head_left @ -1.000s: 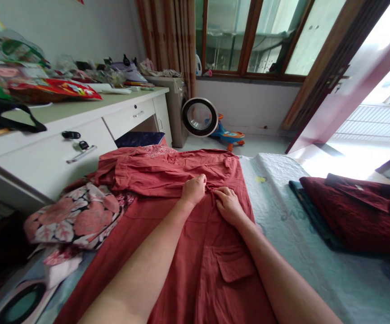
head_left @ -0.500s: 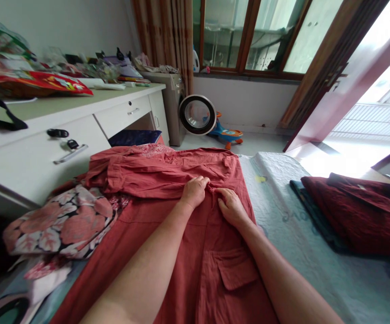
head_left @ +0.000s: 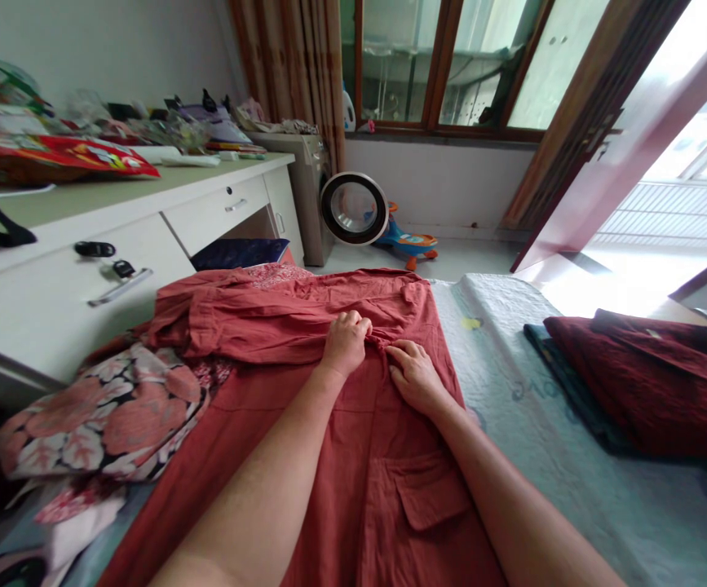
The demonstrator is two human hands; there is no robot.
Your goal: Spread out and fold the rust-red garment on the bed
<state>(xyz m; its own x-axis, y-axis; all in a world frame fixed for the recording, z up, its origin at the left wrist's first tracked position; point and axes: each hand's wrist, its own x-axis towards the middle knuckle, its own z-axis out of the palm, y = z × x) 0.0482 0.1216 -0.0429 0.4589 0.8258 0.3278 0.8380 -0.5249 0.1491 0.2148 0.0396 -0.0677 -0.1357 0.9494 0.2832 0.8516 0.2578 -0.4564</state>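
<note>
A rust-red jacket (head_left: 292,440) lies spread over the bed, one sleeve (head_left: 267,318) laid across its upper part. My left hand (head_left: 346,342) has its fingers curled closed on the gathered cloth at the middle of the jacket. Just to the right, my right hand (head_left: 415,375) pinches the same gathered front edge, its fingertips partly hidden in the folds. Below my right hand, a flap pocket (head_left: 432,493) lies flat on the jacket.
Floral cloth (head_left: 108,416) is bunched at the left, beside a white desk (head_left: 133,224) with things on top. Folded dark red clothes (head_left: 652,391) lie on the pale blue bed cover (head_left: 505,456). Beyond the bed stands a washing machine (head_left: 313,196) with its round door open.
My left hand has shifted slightly left and up, with its fingers more curled. My right hand stays at nearly the same spot on the jacket. The view has turned slightly.
</note>
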